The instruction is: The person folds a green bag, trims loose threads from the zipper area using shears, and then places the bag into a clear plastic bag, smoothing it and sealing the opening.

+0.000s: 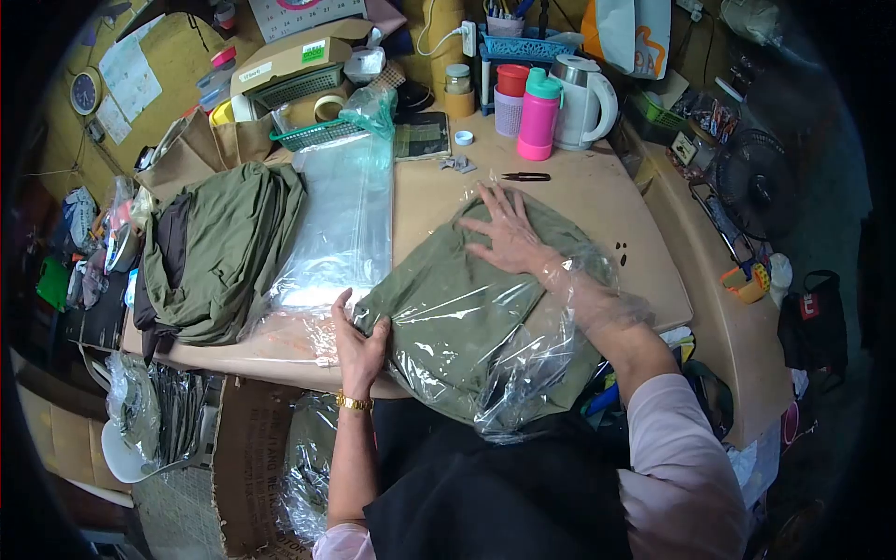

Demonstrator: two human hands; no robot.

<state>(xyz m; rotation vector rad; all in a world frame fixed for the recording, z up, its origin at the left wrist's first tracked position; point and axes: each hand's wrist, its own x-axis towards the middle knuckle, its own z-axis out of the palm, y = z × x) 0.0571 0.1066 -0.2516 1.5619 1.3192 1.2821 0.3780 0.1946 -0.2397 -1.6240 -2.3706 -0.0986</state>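
A folded olive-green garment [443,266] lies at a slant on the table in front of me, inside a clear plastic bag [527,373]. My right hand [509,233] is open, fingers spread flat on the garment's far part. Clear plastic wraps around my right wrist and forearm, so that hand appears to be inside the bag. At the left edge, my left hand [359,345] has the bag's edge and a garment corner between thumb and fingers; the exact grip is partly hidden. A gold-coloured watch is on my left wrist.
Left of the bag lie a stack of flat clear bags [341,215] and a pile of olive garments [224,252]. Thread snips [525,176], a pink bottle [539,117] and a kettle [583,103] stand or lie beyond. Below the table edge is a cardboard box [247,457].
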